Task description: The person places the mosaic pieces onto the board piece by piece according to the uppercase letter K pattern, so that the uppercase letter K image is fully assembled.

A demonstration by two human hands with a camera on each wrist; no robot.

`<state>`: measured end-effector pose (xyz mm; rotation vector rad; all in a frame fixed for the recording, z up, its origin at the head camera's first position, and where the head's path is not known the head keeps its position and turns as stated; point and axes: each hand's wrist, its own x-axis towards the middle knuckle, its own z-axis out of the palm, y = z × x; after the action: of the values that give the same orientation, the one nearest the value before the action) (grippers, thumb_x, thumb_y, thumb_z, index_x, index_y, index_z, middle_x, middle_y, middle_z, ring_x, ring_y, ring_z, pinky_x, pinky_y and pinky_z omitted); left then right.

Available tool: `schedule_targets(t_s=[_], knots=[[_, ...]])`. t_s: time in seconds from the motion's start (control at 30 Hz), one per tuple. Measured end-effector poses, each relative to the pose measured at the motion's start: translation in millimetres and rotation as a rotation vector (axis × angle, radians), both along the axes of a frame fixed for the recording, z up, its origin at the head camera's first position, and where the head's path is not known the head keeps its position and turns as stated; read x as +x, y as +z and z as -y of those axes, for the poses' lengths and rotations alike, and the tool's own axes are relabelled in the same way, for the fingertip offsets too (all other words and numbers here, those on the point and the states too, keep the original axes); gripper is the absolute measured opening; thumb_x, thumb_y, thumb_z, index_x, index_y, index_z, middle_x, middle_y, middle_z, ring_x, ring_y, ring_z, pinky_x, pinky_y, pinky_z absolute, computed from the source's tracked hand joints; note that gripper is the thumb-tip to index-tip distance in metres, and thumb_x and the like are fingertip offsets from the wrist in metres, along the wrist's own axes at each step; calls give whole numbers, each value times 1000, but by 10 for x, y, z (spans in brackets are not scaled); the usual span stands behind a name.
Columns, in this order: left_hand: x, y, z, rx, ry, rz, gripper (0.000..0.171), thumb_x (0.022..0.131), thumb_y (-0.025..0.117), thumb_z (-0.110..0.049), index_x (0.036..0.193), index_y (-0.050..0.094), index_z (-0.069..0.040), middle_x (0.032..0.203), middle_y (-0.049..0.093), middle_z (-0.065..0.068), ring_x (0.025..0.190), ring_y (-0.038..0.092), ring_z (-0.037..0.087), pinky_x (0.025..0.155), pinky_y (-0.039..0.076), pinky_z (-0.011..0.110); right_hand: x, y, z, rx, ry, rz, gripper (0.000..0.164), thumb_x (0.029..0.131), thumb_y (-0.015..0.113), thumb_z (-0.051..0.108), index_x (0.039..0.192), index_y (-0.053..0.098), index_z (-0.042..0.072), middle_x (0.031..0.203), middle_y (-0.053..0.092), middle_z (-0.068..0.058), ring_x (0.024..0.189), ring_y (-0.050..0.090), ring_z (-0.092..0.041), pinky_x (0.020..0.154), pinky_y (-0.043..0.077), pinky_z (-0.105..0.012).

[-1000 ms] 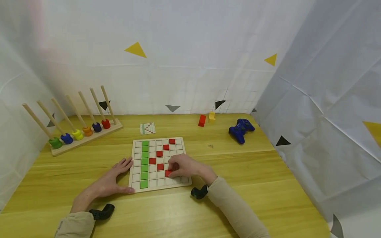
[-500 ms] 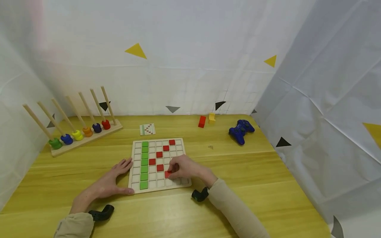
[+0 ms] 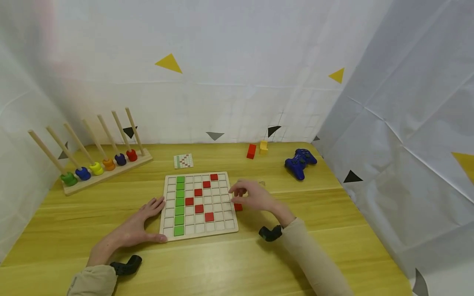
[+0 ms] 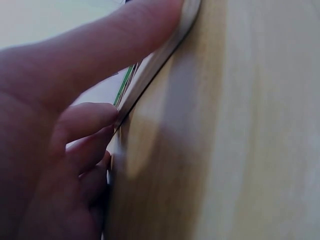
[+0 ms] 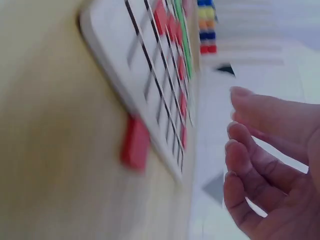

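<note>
A wooden grid board (image 3: 199,236) lies on the table, with a column of green tiles (image 3: 179,201) and several red tiles (image 3: 209,216) set in its squares. My left hand (image 3: 135,226) rests at the board's left side, thumb at the near corner and fingertips at the edge; the left wrist view shows that thumb (image 4: 115,45) on the rim. Just past the board's right edge hovers my right hand (image 3: 255,195), its fingers loosely bent around nothing. Partly hidden beneath it, a loose red tile or stack of tiles (image 3: 238,207) sits against the right edge.
Behind the board lies a small pattern card (image 3: 183,160). A peg rack with coloured beads (image 3: 107,172) stands at the back left. Towards the back right are a red block (image 3: 251,151), a yellow block (image 3: 263,147) and a blue game controller (image 3: 300,163).
My right hand has let go of the red tile, which now lies in a lower square, and has moved right off the board. The left hand has stayed in place.
</note>
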<state>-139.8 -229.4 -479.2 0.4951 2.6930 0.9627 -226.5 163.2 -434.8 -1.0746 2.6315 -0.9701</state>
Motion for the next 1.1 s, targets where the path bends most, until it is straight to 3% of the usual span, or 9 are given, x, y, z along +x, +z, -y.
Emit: schedule_targets(t_s=[0.1, 0.23, 0.53, 0.7, 1.1], knots=[[-1, -7, 3, 3, -1, 0, 112, 73, 81, -61, 158, 28, -11, 168, 14, 12, 152, 6, 47, 114, 11, 73, -75, -6, -187, 11, -5, 41, 28, 89, 75, 13, 114, 70, -1, 97, 66, -9, 87, 61, -19, 83, 55, -45], [-3, -14, 8, 10, -1, 6, 112, 73, 81, -59, 158, 28, -10, 168, 14, 13, 152, 5, 47, 115, 10, 72, -145, -74, -309, 42, 24, 88, 32, 88, 78, 15, 116, 70, 1, 101, 67, -12, 90, 63, -23, 82, 55, -41], [-10, 1, -9, 14, -1, 15, 112, 73, 81, -59, 158, 28, -9, 168, 13, 13, 152, 4, 47, 114, 10, 73, -185, -276, -277, 136, 49, 98, 28, 81, 85, 23, 105, 74, 12, 95, 63, -1, 85, 60, -13, 76, 53, -25], [-4, -2, -5, 14, 0, 18, 112, 73, 81, -58, 158, 28, -9, 168, 13, 13, 152, 4, 47, 115, 10, 72, -164, -298, -247, 133, 37, 107, 19, 82, 84, 22, 98, 76, 14, 91, 62, 2, 82, 60, -11, 73, 52, -24], [-6, 13, 3, 18, -3, 18, 111, 73, 82, -58, 158, 28, -8, 168, 13, 14, 152, 4, 47, 117, 7, 70, -192, -289, -337, 126, 87, 113, 20, 90, 76, 24, 104, 72, 11, 97, 62, -1, 86, 59, -10, 78, 54, -28]])
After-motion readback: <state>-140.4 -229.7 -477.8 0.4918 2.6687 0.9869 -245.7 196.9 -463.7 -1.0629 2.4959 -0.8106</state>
